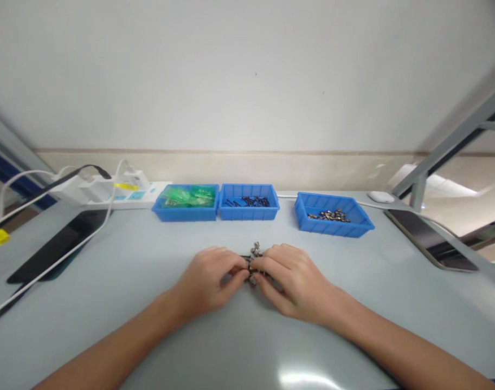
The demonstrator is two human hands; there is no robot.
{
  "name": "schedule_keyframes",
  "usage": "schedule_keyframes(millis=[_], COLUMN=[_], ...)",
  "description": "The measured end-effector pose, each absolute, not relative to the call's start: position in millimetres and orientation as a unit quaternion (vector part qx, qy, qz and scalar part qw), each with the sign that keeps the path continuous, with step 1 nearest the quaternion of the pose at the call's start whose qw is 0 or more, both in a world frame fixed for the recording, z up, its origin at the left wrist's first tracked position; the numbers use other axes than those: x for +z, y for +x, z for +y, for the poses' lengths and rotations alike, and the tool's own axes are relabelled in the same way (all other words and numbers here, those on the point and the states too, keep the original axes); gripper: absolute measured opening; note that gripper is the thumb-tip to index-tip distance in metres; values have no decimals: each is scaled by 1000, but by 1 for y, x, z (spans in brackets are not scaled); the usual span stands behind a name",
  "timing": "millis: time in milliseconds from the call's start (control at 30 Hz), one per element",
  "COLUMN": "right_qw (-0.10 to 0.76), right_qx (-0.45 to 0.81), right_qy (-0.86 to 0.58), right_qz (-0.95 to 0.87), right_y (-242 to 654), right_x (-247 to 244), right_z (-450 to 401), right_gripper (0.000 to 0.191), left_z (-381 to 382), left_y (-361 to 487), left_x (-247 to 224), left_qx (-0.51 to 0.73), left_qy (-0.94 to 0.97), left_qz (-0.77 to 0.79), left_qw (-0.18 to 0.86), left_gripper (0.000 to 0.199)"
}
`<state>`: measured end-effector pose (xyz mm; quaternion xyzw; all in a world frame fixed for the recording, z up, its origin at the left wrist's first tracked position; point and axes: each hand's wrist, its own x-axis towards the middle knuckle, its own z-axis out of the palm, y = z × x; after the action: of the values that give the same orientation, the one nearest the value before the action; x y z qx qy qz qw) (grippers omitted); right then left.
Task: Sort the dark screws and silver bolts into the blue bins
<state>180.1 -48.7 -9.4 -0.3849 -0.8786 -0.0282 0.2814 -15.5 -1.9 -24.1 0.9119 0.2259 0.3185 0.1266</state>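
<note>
Counter (133, 260) is stretching pale grey toward the wall (247, 81), and near its middle a cluster of small metal parts (256, 249) is sitting between the left hand (214, 273) and the right hand (298, 281). The left grip is pinching it, thumb and forefinger together on its side; the right grip is clamping it from the opposite side. Fingertips are partly hiding the cluster, so I cannot tell its full shape. Beyond the knuckles, a strip of open counter is running up to three blue bins: the left bin (186, 214) is holding green plastic packaging (186, 196), the middle bin (249, 214) dark screws (256, 201), and the right bin (330, 227), standing apart, brassy pieces (332, 215). Wider room is opening sideways, toward a white cable (42, 275) and a dark phone (54, 249) leftward, while another phone (432, 238) is lying near the counter's right edge.
</note>
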Motion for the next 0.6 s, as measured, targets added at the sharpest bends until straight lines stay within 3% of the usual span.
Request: schedule_keyframes(millis=[333, 500, 600], right_qw=[328, 317, 222], right_qx=[19, -37, -23], right_qy=[-346, -385, -413], right_qz=[-879, -866, -883], right_y=[184, 200, 199], right_x=[-16, -29, -34], right_z=[-42, -27, -22], right_gripper=[11, 47, 62], left_z=[14, 40, 50], left_y=[-12, -12, -17], left_x=[-20, -19, -20], left_qx=[297, 341, 382], left_qy=[930, 915, 884], left_qz=[139, 128, 190], left_qw=[164, 171, 190], left_gripper=[10, 11, 15])
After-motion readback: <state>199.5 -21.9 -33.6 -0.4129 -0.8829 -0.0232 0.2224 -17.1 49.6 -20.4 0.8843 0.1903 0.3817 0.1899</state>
